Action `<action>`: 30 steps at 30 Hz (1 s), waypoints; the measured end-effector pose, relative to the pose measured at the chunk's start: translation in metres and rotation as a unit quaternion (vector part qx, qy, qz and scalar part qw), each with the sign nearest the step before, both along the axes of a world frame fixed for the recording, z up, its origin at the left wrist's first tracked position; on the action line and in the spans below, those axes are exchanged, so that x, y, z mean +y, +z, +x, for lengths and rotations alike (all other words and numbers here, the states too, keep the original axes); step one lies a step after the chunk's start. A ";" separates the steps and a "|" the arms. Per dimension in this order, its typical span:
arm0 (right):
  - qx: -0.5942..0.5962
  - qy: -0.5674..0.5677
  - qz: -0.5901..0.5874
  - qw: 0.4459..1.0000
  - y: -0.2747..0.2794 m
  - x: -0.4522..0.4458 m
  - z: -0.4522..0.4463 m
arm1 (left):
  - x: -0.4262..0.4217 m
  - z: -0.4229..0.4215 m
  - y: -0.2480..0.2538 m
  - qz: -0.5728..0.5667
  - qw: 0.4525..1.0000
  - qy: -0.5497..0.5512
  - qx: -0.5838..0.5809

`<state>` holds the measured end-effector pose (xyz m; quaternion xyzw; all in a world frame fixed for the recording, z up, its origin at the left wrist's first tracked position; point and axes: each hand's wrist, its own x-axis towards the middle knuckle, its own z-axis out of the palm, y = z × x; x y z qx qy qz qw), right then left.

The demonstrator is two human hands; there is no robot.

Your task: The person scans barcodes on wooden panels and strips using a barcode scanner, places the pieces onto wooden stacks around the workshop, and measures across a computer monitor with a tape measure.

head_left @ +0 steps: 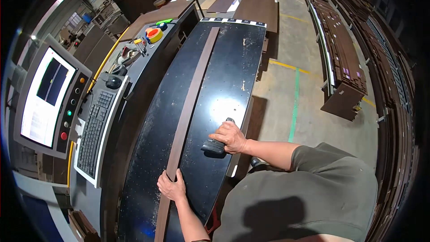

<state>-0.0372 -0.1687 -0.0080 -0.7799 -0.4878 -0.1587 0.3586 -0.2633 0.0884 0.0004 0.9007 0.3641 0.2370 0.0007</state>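
Note:
A long, narrow brown board point(193, 94) lies lengthwise on the black worktable point(156, 121). My left hand point(172, 186) is across its near part, thumb along one edge and fingers over the other. Just right of the board, my right hand point(230, 137) is closed around a black handheld barcode scanner point(213, 148). The scanner's broad head points left and sits over the table surface; its handle is mostly covered by my fingers.
Left of the table are a keyboard point(95, 136), a mouse point(113, 81) and a monitor point(47, 96) with buttons. Tape rolls point(154, 35) and tools lie on the side bench. Stacked brown panels point(340, 49) stand at the right, past the floor aisle.

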 end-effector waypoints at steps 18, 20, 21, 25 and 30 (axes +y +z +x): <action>-0.014 0.023 0.038 0.999 0.002 0.004 0.004 | 0.001 0.004 0.013 -0.025 0.997 -0.033 -0.059; -0.033 0.012 0.007 0.999 -0.007 0.006 0.005 | 0.004 0.001 0.014 -0.024 0.999 -0.029 -0.030; -0.015 0.024 0.009 1.000 -0.002 0.011 0.005 | 0.008 -0.003 0.013 -0.068 0.997 -0.031 -0.024; -0.065 0.042 0.003 0.997 -0.006 0.017 0.006 | 0.011 -0.007 -0.002 -0.084 0.996 0.002 -0.041; -0.084 0.043 0.003 0.996 -0.007 0.020 0.002 | 0.011 -0.012 0.003 -0.120 0.993 0.011 -0.002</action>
